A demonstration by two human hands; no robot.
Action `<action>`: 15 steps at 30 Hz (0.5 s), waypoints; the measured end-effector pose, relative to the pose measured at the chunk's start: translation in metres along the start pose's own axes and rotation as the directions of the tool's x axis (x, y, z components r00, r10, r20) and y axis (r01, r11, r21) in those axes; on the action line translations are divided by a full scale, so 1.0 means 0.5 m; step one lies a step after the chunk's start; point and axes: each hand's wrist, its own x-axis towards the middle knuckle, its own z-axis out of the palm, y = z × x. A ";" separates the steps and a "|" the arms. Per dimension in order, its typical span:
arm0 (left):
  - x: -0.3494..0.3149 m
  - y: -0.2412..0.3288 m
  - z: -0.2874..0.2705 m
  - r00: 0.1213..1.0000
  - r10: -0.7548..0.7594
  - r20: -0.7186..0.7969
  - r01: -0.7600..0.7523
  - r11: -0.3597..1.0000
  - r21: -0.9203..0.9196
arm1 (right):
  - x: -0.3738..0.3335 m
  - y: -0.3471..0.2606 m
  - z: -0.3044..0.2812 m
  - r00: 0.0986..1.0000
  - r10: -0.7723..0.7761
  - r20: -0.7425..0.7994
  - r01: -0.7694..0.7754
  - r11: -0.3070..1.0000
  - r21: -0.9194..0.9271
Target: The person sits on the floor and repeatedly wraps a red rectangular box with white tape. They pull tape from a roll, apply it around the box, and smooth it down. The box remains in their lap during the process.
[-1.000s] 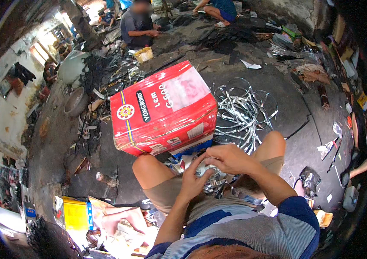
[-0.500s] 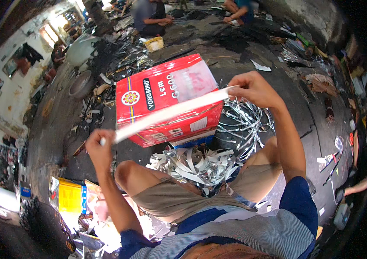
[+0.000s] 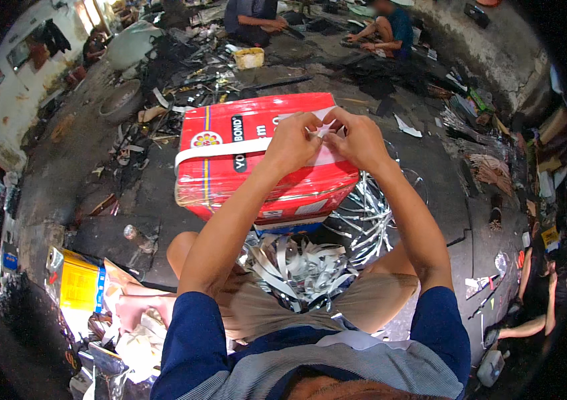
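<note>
A large red carton [image 3: 250,107] stands in front of my crossed legs, on top of a blue and white box [image 3: 290,227]. Across its top lies a long white strip [image 3: 220,150], curling down at the carton's left edge. My left hand [image 3: 290,143] is closed in a pinch at the strip's right part. Close beside it, my right hand [image 3: 358,141] pinches the strip's end over a pale pinkish patch on the carton's top. The fingertips nearly meet and partly hide what lies between them. A heap of silvery-white cut strips [image 3: 303,270] rests between my legs.
Thin shiny strips [image 3: 377,220] spread right of the carton. A yellow box [image 3: 77,283] stands at the lower left, near a glass bottle [image 3: 138,239]. Scraps litter the dark floor. Two people [image 3: 383,33] sit at the back, near a yellow tub [image 3: 249,58].
My hands were wide apart with the strip stretched taut above the carton's near edge. Now they have come together at the right of its top, and the strip lies on the carton.
</note>
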 end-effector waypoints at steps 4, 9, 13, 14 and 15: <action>-0.001 -0.005 0.027 0.998 0.014 -0.057 -0.012 1.000 0.025 | -0.016 0.023 -0.005 0.981 -0.183 -0.062 0.174 0.976 -0.127; -0.017 0.011 0.037 0.993 0.083 -0.080 -0.074 0.991 0.113 | -0.034 0.025 -0.020 0.980 -0.181 -0.081 0.171 0.979 -0.114; -0.024 0.008 0.035 0.989 0.115 -0.089 -0.104 0.988 0.117 | -0.044 0.026 -0.029 0.982 -0.163 -0.091 0.162 0.987 -0.024; -0.025 0.009 0.036 0.990 0.110 -0.082 -0.102 0.990 0.097 | -0.043 0.030 -0.032 0.981 -0.170 -0.092 0.169 0.985 -0.021; -0.028 0.006 0.035 0.988 0.141 -0.069 -0.135 0.987 0.087 | -0.044 0.033 -0.031 0.980 -0.171 -0.098 0.171 0.985 -0.008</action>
